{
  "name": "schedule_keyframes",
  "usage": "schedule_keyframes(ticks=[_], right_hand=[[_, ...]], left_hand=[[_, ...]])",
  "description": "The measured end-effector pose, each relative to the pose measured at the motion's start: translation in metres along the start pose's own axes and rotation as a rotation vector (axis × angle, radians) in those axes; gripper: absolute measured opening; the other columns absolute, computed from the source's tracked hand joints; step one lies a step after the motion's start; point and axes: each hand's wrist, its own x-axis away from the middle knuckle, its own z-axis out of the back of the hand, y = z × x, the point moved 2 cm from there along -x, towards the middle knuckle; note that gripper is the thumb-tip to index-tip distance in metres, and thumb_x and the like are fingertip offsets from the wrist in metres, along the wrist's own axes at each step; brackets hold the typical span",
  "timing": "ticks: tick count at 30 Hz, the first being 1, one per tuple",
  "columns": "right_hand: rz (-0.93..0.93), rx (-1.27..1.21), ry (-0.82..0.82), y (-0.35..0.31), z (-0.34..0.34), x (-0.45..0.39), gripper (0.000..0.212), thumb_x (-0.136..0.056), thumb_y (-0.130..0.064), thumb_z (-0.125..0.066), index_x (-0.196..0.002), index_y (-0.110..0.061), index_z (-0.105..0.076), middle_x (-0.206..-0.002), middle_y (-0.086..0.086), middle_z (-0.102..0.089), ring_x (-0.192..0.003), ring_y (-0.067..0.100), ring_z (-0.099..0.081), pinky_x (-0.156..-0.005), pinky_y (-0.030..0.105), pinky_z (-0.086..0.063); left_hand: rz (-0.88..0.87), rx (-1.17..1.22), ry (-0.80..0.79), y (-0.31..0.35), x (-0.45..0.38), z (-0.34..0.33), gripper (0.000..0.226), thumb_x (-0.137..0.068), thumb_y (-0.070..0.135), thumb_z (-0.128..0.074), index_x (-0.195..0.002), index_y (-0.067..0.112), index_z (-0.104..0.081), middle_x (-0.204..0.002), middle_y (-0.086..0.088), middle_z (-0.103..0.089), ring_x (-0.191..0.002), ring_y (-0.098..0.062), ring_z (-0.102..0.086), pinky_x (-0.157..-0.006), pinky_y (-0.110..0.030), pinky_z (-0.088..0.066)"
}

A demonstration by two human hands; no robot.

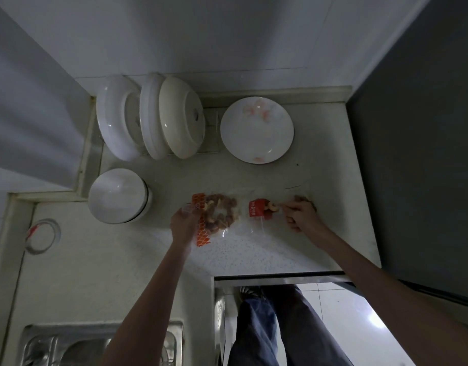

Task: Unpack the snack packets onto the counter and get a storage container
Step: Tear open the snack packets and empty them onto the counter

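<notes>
Two clear snack packets with orange-red labels lie on the pale counter. The larger packet, full of brown nuts, sits under my left hand, whose fingers grip its orange-trimmed edge. A smaller packet with a red label and a few nuts lies to its right. My right hand pinches that packet's right end with curled fingers. More nuts show behind my right hand. No storage container is in view.
Several white plates and lids stand in a rack at the back. A flowered plate lies beside them, and an upturned white bowl sits left. A tape roll lies far left, a steel sink below, a dark appliance on the right.
</notes>
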Motion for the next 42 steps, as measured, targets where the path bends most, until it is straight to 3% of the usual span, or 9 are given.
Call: schedule_keyframes(ticks=[4,9,12,17,25,31,38,40,42], right_hand=[[-0.002,-0.040,0.024,0.006,0.017,0.005,0.024,-0.096,-0.006,-0.048,-0.074,-0.015,-0.050,-0.048,-0.005,-0.034,-0.043,0.010,-0.028,-0.040,0.017,-0.020],[0.000,-0.055,0.085,0.006,0.041,0.021,0.017,-0.095,-0.008,-0.051,-0.089,-0.018,-0.063,-0.047,-0.007,-0.045,-0.039,0.003,-0.035,-0.038,0.017,-0.025],[0.026,-0.045,0.072,-0.007,0.054,0.039,0.018,-0.096,-0.007,-0.050,-0.089,-0.016,-0.064,-0.039,-0.011,-0.051,-0.040,0.004,-0.034,-0.037,0.015,-0.025],[0.154,0.038,-0.060,-0.058,0.059,0.088,0.018,-0.094,-0.009,-0.053,-0.093,-0.017,-0.069,-0.043,-0.011,-0.037,-0.039,0.004,-0.031,-0.037,0.016,-0.025],[0.210,0.204,-0.183,-0.122,0.053,0.159,0.020,-0.095,-0.007,-0.052,-0.108,-0.012,-0.067,-0.046,-0.006,-0.035,-0.038,0.006,-0.029,-0.037,0.018,-0.022],[0.221,0.296,-0.154,-0.131,0.052,0.173,0.016,-0.095,-0.012,-0.053,-0.099,-0.011,-0.069,-0.040,-0.011,-0.043,-0.034,0.003,-0.033,-0.035,0.016,-0.024],[0.424,0.699,0.007,-0.154,0.041,0.185,0.022,-0.082,-0.014,-0.055,-0.076,0.000,-0.072,-0.051,0.010,-0.045,-0.048,0.008,-0.038,-0.042,0.018,-0.031],[0.515,0.802,0.027,-0.162,0.032,0.192,0.030,-0.075,-0.010,-0.050,-0.045,-0.011,-0.052,-0.046,0.008,-0.035,-0.047,0.011,-0.027,-0.042,0.022,-0.025],[0.577,0.872,0.021,-0.167,0.022,0.198,0.034,-0.072,-0.006,-0.048,-0.044,-0.016,-0.032,-0.044,0.001,-0.027,-0.045,0.015,-0.021,-0.037,0.023,-0.019]], left_hand=[[-0.047,-0.066,-0.056,0.005,0.004,0.004,0.034,-0.079,0.044,-0.060,-0.082,0.011,-0.067,-0.072,-0.003,-0.067,-0.066,-0.020,-0.065,-0.058,-0.024,-0.052],[-0.227,-0.237,0.253,0.012,0.026,0.009,0.024,-0.098,0.028,-0.041,-0.087,0.011,-0.054,-0.074,0.004,-0.055,-0.073,-0.021,-0.058,-0.056,-0.023,-0.037],[-0.449,-0.237,0.128,0.027,0.053,0.005,0.013,-0.095,0.026,-0.054,-0.082,0.023,-0.052,-0.071,0.011,-0.056,-0.064,-0.006,-0.057,-0.053,-0.012,-0.045],[-0.843,-0.328,-0.070,0.066,0.096,-0.015,0.009,-0.082,0.006,-0.072,-0.081,0.012,-0.065,-0.076,0.001,-0.067,-0.069,-0.014,-0.065,-0.067,-0.033,-0.055],[-0.888,-0.458,-0.019,0.096,0.144,-0.037,0.019,-0.079,0.019,-0.073,-0.094,0.013,-0.063,-0.083,0.005,-0.067,-0.075,-0.013,-0.063,-0.075,-0.039,-0.053],[-0.908,-0.447,0.019,0.114,0.168,-0.038,0.031,-0.073,0.018,-0.079,-0.098,0.014,-0.061,-0.086,0.003,-0.067,-0.078,-0.017,-0.063,-0.074,-0.042,-0.052],[-0.935,-0.454,0.073,0.128,0.190,-0.044,0.024,-0.075,0.022,-0.073,-0.095,0.018,-0.060,-0.083,0.004,-0.066,-0.079,-0.020,-0.063,-0.067,-0.032,-0.040],[-0.917,-0.419,0.053,0.129,0.193,-0.046,0.019,-0.079,0.022,-0.068,-0.094,0.019,-0.057,-0.081,0.006,-0.064,-0.076,-0.018,-0.061,-0.067,-0.034,-0.041],[-0.883,-0.380,0.009,0.128,0.193,-0.049,0.017,-0.081,0.019,-0.067,-0.094,0.017,-0.057,-0.079,0.004,-0.064,-0.073,-0.018,-0.062,-0.070,-0.039,-0.049]])
